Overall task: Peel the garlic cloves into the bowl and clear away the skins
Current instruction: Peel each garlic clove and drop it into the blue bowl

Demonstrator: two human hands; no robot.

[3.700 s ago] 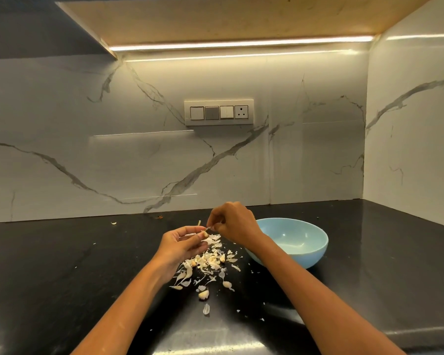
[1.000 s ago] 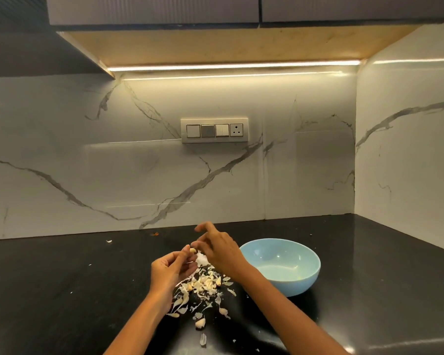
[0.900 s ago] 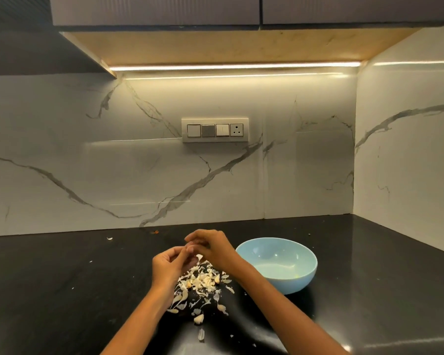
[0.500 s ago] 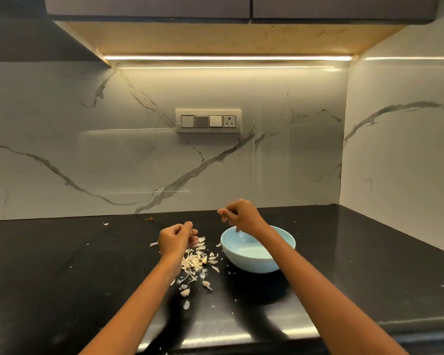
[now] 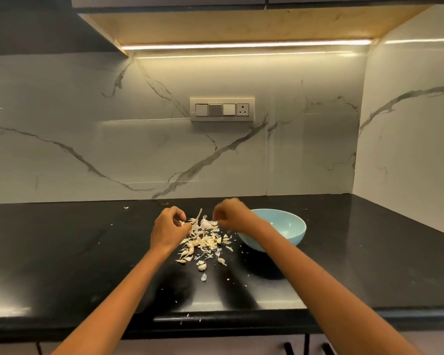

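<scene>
From the head view, both hands hover over the pile of garlic skins and cloves [image 5: 205, 239] on the black table [image 5: 62, 252], the blue bowl [image 5: 287, 226] just right of it. The left hand [image 5: 168, 228] has curled fingers, holding what I cannot tell; the right hand [image 5: 232, 216] is blurred, grip unclear. Best to pick one unpeeled clove from the pile, leaving loose skins behind.

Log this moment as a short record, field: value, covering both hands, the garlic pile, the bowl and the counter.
left hand: over the left edge of the pile, fingers curled; what it holds cannot be told
right hand: blurred, above the pile's right edge, beside the bowl; grip cannot be told
garlic pile: skins and cloves heaped between the hands, scraps strewn toward the counter's front edge
bowl: light blue, upright, right of the pile; contents not visible
counter: black, glossy
switch panel: on the marble wall behind
</scene>
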